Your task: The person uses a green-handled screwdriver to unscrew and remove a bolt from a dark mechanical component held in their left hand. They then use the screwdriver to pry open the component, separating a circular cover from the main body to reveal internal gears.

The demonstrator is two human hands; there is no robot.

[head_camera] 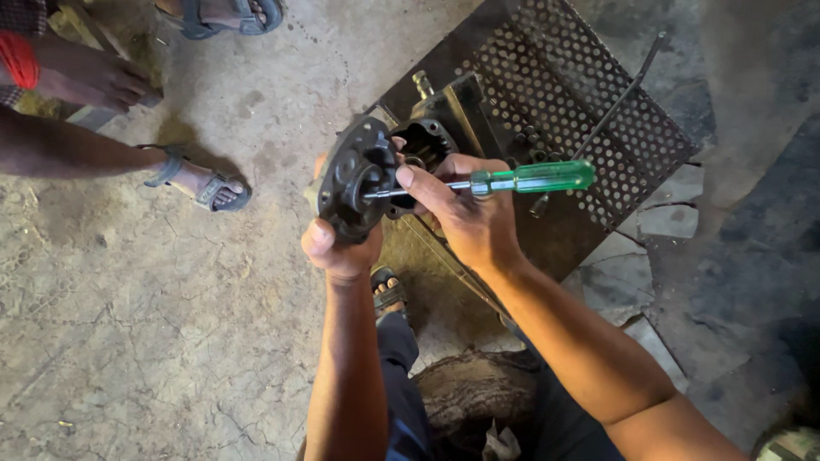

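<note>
Left hand [340, 248] clamps round black cast-metal cover plate [354, 179] from below, held above cracked concrete floor [128, 324]. Right hand [465, 209] grips green transparent-handled screwdriver [512, 179], tip in plate. Risk: tip slipping, jabbing left fingers; greasy plate dropping.

Two hands are at work: the left hand [340, 246] and the right hand [465, 213]. There is one green-handled screwdriver [512, 180], one round black metal cover [354, 179], one perforated metal sheet [589, 119] and three sandalled feet.
</note>
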